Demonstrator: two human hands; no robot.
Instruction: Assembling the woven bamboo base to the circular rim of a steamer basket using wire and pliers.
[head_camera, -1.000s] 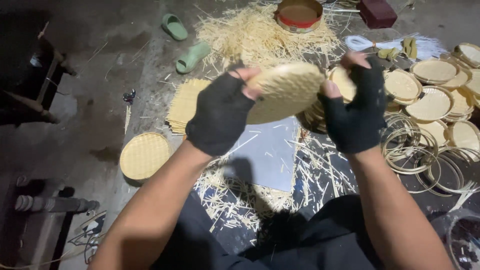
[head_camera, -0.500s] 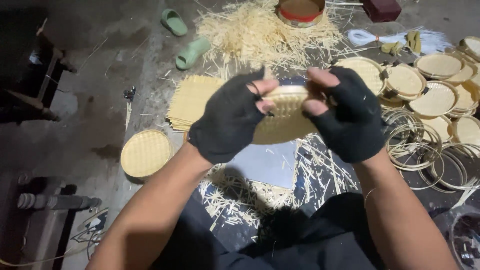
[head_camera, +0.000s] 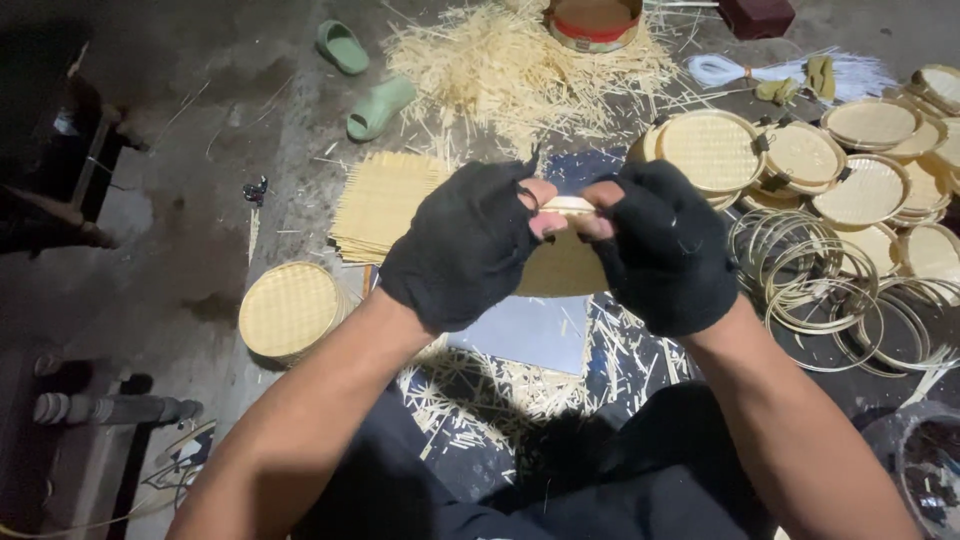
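Grip: your left hand and right hand, both in black fingerless gloves, are clenched on the top rim of a woven bamboo disc, bare fingertips pinching it from both sides, nearly touching each other.

Head view: you hold the disc off the floor in mid-frame, edge-on towards you, its lower half hanging behind your hands. It sits over a pale flat sheet lying on the dark floor.

Handling, my read: thin weave, light, springy rather than stiff. It will flex and could crack or fray if you bend it hard. Hold at the rim, two points, as you do now; don't press the centre.

Around it:
- flat woven mat just beyond your left hand
- one finished round tray on the floor to the left
- stacked trays near the right edge of the floor, loose bamboo hoops just nearer you
- pile of splints at the far edge, green slippers to its left
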